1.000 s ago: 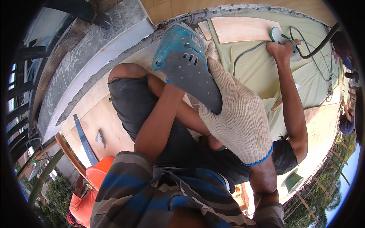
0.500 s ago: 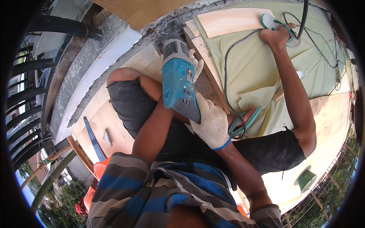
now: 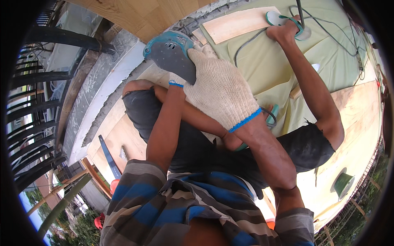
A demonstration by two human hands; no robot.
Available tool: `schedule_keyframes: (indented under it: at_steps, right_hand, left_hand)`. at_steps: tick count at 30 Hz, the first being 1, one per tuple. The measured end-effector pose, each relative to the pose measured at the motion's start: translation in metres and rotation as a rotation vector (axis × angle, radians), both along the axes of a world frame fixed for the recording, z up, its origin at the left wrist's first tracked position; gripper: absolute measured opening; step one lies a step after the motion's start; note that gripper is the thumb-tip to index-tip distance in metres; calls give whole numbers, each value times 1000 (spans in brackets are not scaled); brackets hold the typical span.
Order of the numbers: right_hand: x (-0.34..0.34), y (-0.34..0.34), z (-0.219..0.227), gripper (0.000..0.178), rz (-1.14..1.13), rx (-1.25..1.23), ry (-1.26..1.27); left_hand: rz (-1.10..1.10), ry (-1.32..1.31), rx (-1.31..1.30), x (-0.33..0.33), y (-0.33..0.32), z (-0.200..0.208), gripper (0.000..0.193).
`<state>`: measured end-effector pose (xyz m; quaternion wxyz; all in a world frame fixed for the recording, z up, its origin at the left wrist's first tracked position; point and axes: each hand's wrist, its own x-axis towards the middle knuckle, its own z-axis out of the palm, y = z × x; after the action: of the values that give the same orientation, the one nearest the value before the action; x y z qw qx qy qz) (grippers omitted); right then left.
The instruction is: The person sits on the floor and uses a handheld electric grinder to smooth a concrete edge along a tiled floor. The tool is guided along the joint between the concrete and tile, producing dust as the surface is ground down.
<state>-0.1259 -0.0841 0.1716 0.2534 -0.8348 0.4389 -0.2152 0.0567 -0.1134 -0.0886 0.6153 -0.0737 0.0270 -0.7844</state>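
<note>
A teal and dark grey rotary hammer (image 3: 170, 53) is tipped up with its rear end toward me, which hides its front and bit. My right hand (image 3: 221, 88), in a cream knit glove with a blue cuff, is closed around the tool's rear handle. My left hand (image 3: 177, 79), gloved too, reaches under the tool's body. Only its cuff and a bit of the glove's back show clearly; the fingers are mostly behind the tool. My bent legs in dark shorts lie either side of my arms.
A loose wooden board (image 3: 240, 24) rests on a pale green sheet (image 3: 254, 61), with a dark cable (image 3: 328, 28) trailing over it. A handsaw (image 3: 108, 156) lies at left on plywood. Black railing bars (image 3: 41, 76) line the left side. A green tub-like object (image 3: 343, 184) sits at right.
The rotary hammer's rear end has swung up and leftward, so its long side no longer shows. My right hand has risen with it and looks larger. The left fingers have passed mostly out of sight.
</note>
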Motion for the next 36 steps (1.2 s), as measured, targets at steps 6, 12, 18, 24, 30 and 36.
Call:
schedule_keyframes:
  at_steps: [6, 12, 18, 24, 30, 36]
  right_hand:
    - [-25, 82, -46, 88, 62, 215, 207]
    - [-12, 71, -64, 70, -74, 275, 191]
    - [11, 19, -28, 23, 113, -204, -37]
    - [-21, 65, -32, 55, 41, 104, 101]
    - [-64, 89, -89, 85, 6, 295, 100]
    - [-77, 83, -115, 78, 1, 253, 63]
  left_hand:
    - [-17, 85, 49, -18, 42, 19, 74]
    - [14, -56, 241, 1, 33, 16, 76]
    - [218, -10, 228, -4, 7, 49, 75]
    - [62, 39, 304, -10, 35, 50, 74]
    - [-39, -79, 209, -16, 46, 2, 75]
    - [-52, -136, 292, -22, 42, 3, 67]
